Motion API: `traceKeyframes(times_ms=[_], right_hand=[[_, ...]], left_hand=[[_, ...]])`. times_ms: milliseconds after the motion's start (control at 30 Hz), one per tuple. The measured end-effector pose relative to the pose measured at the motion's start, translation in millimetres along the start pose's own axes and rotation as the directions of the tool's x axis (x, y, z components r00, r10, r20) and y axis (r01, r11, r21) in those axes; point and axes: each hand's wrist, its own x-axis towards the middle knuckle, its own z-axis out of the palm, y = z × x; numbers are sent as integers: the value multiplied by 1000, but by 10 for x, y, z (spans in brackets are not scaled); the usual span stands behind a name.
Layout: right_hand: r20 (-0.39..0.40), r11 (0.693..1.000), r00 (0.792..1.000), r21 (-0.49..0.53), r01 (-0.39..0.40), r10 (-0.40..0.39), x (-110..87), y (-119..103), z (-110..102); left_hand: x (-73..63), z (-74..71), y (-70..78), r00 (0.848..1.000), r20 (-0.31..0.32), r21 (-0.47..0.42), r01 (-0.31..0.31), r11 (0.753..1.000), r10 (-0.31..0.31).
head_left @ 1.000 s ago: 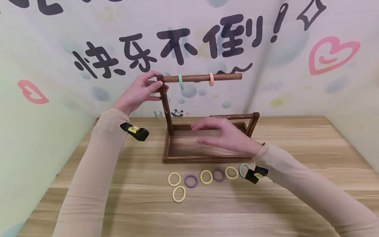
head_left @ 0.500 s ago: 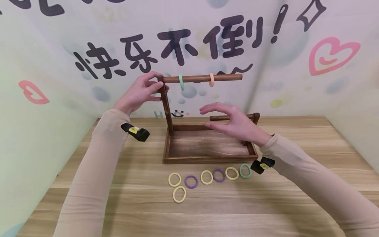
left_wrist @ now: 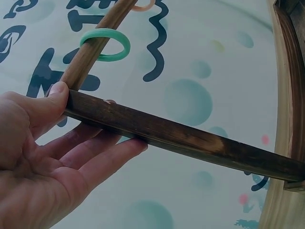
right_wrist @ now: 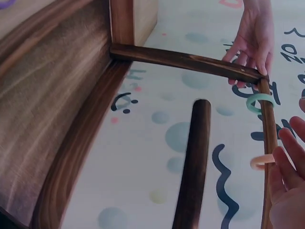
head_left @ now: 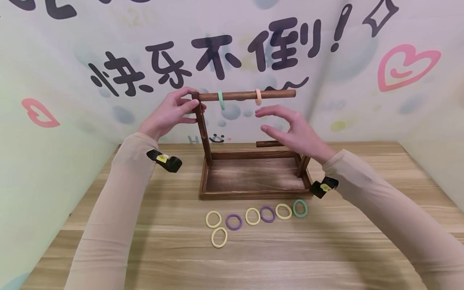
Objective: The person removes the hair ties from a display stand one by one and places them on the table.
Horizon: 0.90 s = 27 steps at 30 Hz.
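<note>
A dark wooden rack (head_left: 202, 133) stands on the table, with a shallow tray base and an upper bar (head_left: 279, 94). My left hand (head_left: 170, 112) grips the top of its tall post, thumb on the corner and fingers behind, as the left wrist view shows. A mint ring (left_wrist: 123, 40) and a peach ring (head_left: 258, 96) hang apart on that bar. Just below and right of the peach ring is my right hand (head_left: 295, 131), fingers loosely bent, thumb and forefinger apart with nothing between them. In the right wrist view its fingers (right_wrist: 286, 162) appear close to the peach ring.
Before the tray lie several loose rings: cream ones, two purple ones, and a green ring (head_left: 295, 208) at the right end. A lower bar (head_left: 268, 143) juts leftward from the rack's short post, partly behind my right hand. A printed cloth (head_left: 145, 36) hangs behind.
My right hand has risen from above the tray, also shifting right, to just below the peach ring. The left hand keeps its grip, and the rings stay where they were.
</note>
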Motion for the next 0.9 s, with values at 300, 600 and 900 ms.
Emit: traceKeyframes(times_ms=[300, 600, 900], right_hand=[[-38, 1000, 999, 5, -10, 10, 142, -30, -125], [-63, 998, 998, -58, -22, 18, 377, 5, -232], [-12, 989, 993, -84, -120, 120, 526, 63, -268]], left_hand=[[-3, -7, -7, 1000, 8, -12, 4, 1000, -4], [3, -28, 5, 1000, 15, 0, 15, 1000, -15], [1, -48, 18, 999, 39, -23, 10, 1000, -10]])
